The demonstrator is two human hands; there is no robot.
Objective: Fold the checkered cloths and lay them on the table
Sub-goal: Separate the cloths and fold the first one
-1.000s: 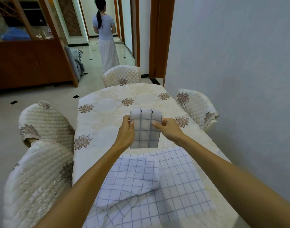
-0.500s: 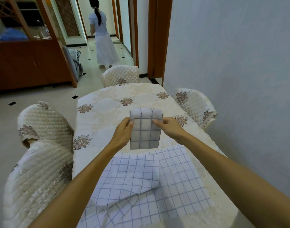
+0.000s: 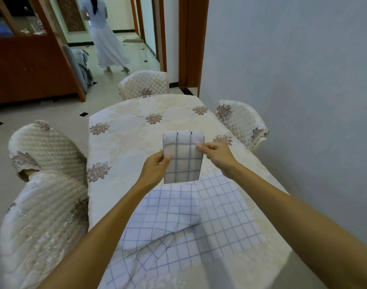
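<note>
As far as visible, wall [image 3: 293,80]: one, pale and plain, filling the right side, just beside the table's right edge.
Table [image 3: 136,126]: one, draped in cream fabric with brown flower motifs, running away from the camera.
Cabinet [image 3: 28,69]: one, dark wood with glass above, far left, well apart from the table.
Chairs [image 3: 144,84]: four, all in quilted cream covers with flower patches. Two along the left side, one behind the other; one at the far end; one on the right, between table and wall.
Person in white [image 3: 104,34]: one, back turned, in the hallway beyond the far chair.
Unfolded checkered cloth [image 3: 226,215]: lying on the near end of the table. Flat on the right, overlapped on the left by a second layer, rumpled toward the near edge. Cannot tell whether one sheet or two.
Folded checkered cloth [image 3: 183,161]: one, a small upright rectangle three squares wide, held up between both hands over the middle of the table, lower edge hanging just past the far edge of the unfolded cloth.
Left hand [image 3: 155,170]: one, bare, pinching the folded cloth's left edge about midway, thumb on the near face.
Right hand [image 3: 218,153]: one, bare, fingers curled, pinching the right edge a little higher up.
</note>
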